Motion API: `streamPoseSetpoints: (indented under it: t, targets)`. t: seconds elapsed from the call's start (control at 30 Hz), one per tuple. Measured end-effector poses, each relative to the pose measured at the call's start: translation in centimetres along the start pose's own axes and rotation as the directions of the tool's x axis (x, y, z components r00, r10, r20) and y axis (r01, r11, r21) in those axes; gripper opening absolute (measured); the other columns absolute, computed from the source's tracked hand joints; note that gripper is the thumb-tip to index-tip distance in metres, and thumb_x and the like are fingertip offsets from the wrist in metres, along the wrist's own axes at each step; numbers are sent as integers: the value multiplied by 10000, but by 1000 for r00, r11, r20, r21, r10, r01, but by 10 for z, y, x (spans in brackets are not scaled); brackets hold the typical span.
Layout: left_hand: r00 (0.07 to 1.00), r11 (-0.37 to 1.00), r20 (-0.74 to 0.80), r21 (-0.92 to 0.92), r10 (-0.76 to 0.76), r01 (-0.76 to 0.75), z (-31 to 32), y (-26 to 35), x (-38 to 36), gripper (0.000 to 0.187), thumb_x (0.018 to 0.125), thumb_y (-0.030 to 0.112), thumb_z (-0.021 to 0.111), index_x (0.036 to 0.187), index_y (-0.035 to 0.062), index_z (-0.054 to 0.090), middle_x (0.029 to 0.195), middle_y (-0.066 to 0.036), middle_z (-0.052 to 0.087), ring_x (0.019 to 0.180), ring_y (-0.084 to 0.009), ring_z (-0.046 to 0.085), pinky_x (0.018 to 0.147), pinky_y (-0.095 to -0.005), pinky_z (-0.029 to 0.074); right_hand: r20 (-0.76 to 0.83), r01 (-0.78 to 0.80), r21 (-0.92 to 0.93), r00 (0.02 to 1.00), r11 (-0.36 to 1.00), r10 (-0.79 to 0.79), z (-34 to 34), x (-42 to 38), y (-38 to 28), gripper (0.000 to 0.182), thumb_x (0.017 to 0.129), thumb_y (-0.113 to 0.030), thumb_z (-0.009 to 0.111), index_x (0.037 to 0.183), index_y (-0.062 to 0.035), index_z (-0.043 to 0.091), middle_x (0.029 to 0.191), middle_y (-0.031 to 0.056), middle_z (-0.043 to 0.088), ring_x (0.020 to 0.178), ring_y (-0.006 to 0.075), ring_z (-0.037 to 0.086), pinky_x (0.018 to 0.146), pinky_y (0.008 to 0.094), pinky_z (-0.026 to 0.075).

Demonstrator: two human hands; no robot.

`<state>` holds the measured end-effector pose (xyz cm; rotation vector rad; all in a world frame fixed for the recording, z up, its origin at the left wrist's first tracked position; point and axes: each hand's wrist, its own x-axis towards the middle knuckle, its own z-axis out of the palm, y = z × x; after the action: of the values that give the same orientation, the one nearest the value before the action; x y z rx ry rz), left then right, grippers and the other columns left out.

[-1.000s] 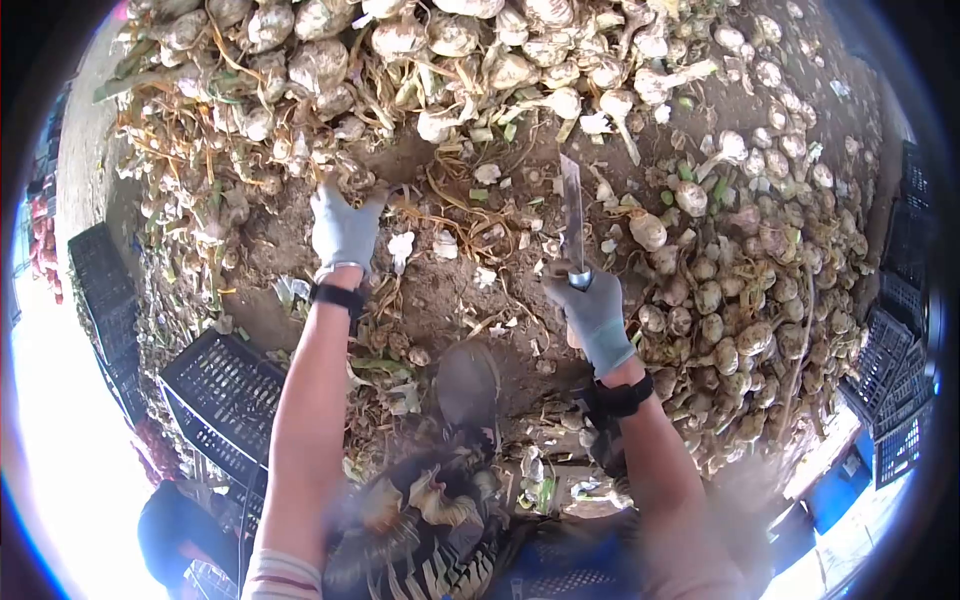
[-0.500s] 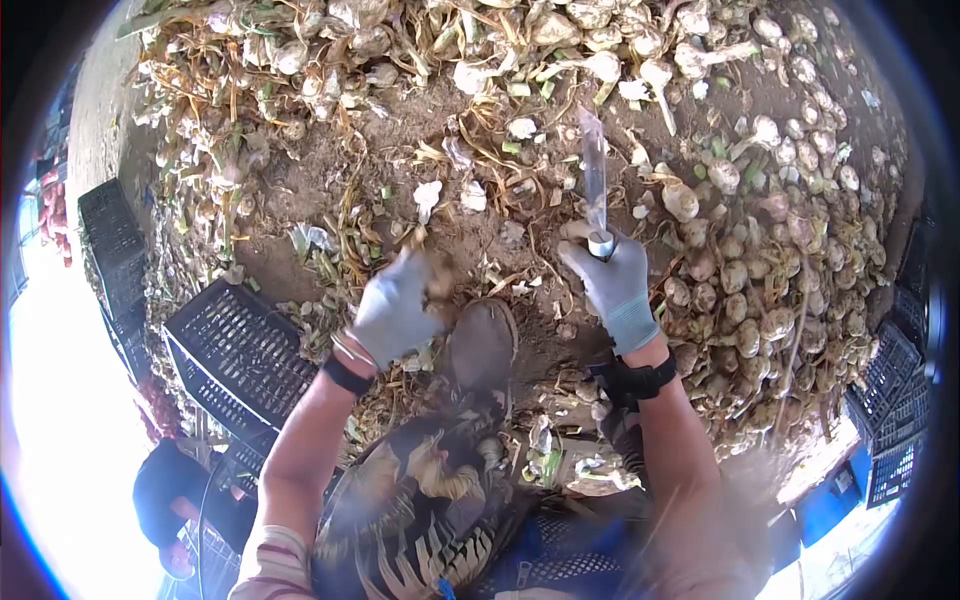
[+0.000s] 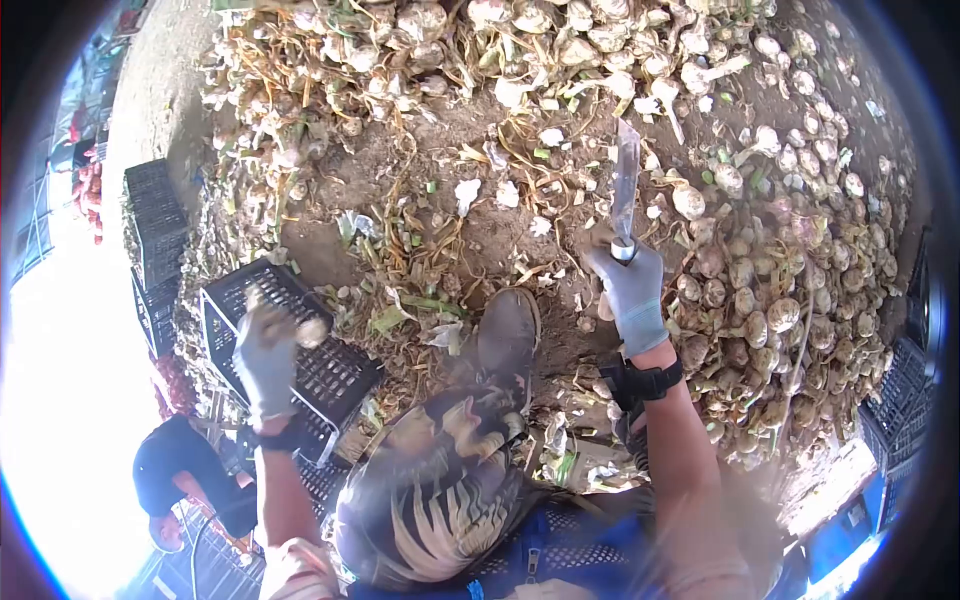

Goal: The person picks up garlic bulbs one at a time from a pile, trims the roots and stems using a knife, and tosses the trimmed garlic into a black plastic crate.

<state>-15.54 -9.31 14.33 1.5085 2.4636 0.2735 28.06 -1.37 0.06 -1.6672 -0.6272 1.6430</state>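
My left hand (image 3: 265, 365), in a grey glove, is over the black plastic crate (image 3: 345, 385) at the left. Its soiled fingers are blurred, and a pale garlic bulb (image 3: 312, 333) shows at their right side, seemingly in their grip. My right hand (image 3: 633, 290), also gloved, is closed around the handle of a knife (image 3: 626, 185). The wide blade points away from me, over the soil, and a light metal collar shows above the fist. Just right of that hand lies a heap of trimmed garlic bulbs (image 3: 745, 300).
Untrimmed garlic with dry stalks (image 3: 420, 40) is piled at the far side. Cut leaves and skins (image 3: 430, 310) litter the soil around my boot (image 3: 508, 335). More black crates stand at the left (image 3: 155, 220) and right (image 3: 890, 395). Another person (image 3: 190, 475) bends at the lower left.
My left hand has moved left from beside my boot to above the crate. The right hand still holds the knife upright in view. My view has shifted slightly left.
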Motion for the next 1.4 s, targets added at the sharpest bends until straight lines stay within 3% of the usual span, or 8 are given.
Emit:
streamPoseSetpoints:
  t: [0.07, 0.2, 0.4, 0.6, 0.83, 1.07, 1.2, 1.4]
  targets:
    - [955, 900, 203, -336, -218, 277, -44, -81, 0, 253, 867, 11, 620, 1119, -2, 639, 1110, -125, 669, 913, -212, 682, 810, -306, 582, -25, 69, 168, 998, 983, -66, -2, 0, 5, 137, 834, -6, 719, 969, 10, 702, 784, -16, 651, 664, 41, 562, 582, 204, 447]
    - [953, 905, 235, 333, 191, -264, -48, -90, 10, 349, 800, 83, 683, 1141, 33, 632, 1184, -190, 642, 1079, -359, 647, 930, -393, 519, -117, 10, 148, 993, 989, 7, -9, 4, 12, 156, 832, 6, 722, 987, 5, 708, 760, -19, 634, 607, 37, 525, 531, 210, 416]
    - [603, 662, 296, -164, 740, -732, 127, 237, 57, 359, 829, 87, 634, 1188, 95, 611, 1180, -137, 617, 843, -336, 680, 767, -437, 549, -144, -61, 122, 986, 991, 79, -21, 9, 16, 216, 829, -49, 769, 1026, -7, 691, 668, -21, 602, 505, 47, 491, 447, 228, 368]
    - [525, 344, 456, 423, 719, -839, 281, 276, 173, 423, 859, 24, 591, 1274, 97, 560, 1199, -94, 570, 784, -210, 660, 658, -323, 544, -235, -94, 103, 965, 990, 116, -45, 23, 15, 201, 822, -31, 773, 1004, -1, 693, 675, -32, 600, 526, 34, 488, 453, 216, 375]
    - [913, 975, 379, -207, 153, -77, 250, 226, 144, 653, 766, 25, 627, 1398, 59, 463, 1417, -204, 470, 1036, -380, 622, 995, -397, 485, -176, 4, 117, 984, 993, 17, -34, 51, -1, 158, 853, -61, 730, 997, 2, 718, 698, -38, 606, 575, 30, 503, 496, 214, 376]
    - [916, 970, 341, -188, 210, -153, 243, 199, 150, 586, 787, 77, 708, 1319, -35, 492, 1101, -175, 676, 990, -292, 657, 941, -377, 506, -16, 46, -8, 999, 999, -46, 10, 58, -4, 229, 840, -159, 731, 1039, -45, 737, 654, -10, 629, 566, 53, 538, 513, 252, 416]
    - [669, 712, 693, -611, 269, 347, 207, 219, 104, 409, 867, 46, 697, 1242, -9, 541, 1004, -93, 676, 887, -158, 668, 694, -273, 572, 40, 296, -426, 950, 855, -309, 21, 45, -18, 194, 859, -170, 658, 1030, -104, 723, 743, 115, 688, 613, 278, 652, 552, 372, 487]
    - [664, 421, 538, -837, 519, 349, 214, 175, 54, 524, 924, 109, 688, 1374, 14, 437, 1158, -72, 627, 1008, -157, 641, 843, -307, 572, 409, 589, -752, 769, 296, -491, 26, 33, -37, 102, 795, -158, 677, 889, -128, 656, 755, 74, 627, 656, 288, 652, 617, 415, 505]
